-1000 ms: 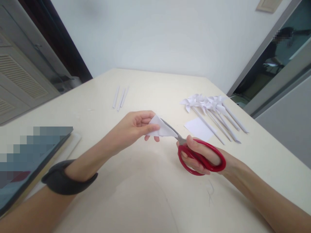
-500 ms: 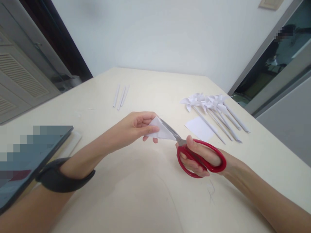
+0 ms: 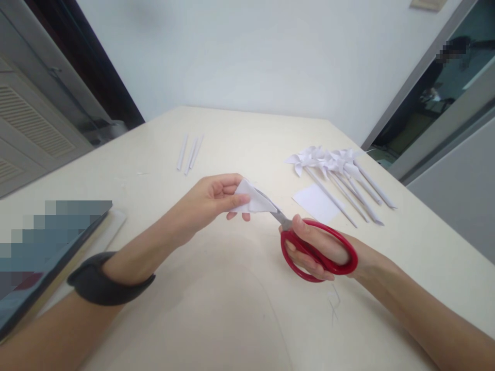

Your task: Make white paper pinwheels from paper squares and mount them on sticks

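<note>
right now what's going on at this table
A person is cutting paper. The left hand pinches a small folded white paper triangle above the table, while the right hand works red-handled scissors, whose blades are in the paper's edge. To the right lie a row of finished white paper pinwheels on paper sticks and a flat white paper square. Further back, three loose paper sticks lie side by side.

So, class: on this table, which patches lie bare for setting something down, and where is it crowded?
Bare: the near table between both forearms, and the far middle between the paper sticks and the pinwheels. Crowded: the right side, where pinwheels and a paper square lie beyond the right hand holding scissors.
</note>
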`<action>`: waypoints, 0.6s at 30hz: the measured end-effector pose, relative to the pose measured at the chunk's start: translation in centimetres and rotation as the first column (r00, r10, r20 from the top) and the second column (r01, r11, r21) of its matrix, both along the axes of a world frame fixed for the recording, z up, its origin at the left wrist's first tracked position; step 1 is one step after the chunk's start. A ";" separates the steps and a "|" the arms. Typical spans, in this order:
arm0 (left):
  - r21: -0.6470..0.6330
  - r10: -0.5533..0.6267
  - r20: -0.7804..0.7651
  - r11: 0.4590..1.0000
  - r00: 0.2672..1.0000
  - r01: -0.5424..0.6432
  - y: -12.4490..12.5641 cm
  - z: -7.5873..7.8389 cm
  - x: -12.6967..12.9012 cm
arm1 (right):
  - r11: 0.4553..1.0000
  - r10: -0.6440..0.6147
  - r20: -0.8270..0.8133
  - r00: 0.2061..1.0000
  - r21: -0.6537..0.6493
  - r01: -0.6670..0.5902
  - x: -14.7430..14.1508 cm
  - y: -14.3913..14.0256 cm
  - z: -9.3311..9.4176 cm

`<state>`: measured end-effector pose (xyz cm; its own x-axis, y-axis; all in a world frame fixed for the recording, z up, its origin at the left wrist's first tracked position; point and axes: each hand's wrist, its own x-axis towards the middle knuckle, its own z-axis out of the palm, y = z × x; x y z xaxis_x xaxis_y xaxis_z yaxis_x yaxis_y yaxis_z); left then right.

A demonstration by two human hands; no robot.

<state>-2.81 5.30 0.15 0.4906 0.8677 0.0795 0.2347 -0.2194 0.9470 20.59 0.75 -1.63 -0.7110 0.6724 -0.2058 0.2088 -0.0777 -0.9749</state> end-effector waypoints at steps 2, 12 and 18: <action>0.027 0.009 0.027 1.000 1.000 -0.010 0.2 0.0 -0.2 | 1.000 0.023 -0.007 1.000 0.017 -0.023 0.2 0.2 0.1; 0.077 0.102 0.325 0.988 0.940 -0.134 1.1 -0.7 -0.9 | 0.975 0.223 -0.108 0.969 0.042 -0.220 2.2 1.1 1.6; 0.111 0.038 0.423 0.989 0.905 -0.093 1.1 -0.7 -0.8 | 0.973 0.226 -0.110 0.968 -0.009 -0.229 1.9 0.7 1.3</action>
<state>-3.62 6.41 -0.55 0.3308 0.8659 0.3752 -0.1592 -0.3406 0.9266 22.49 1.47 -0.30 -0.8635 0.4866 -0.1328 0.1177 -0.0618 -0.9911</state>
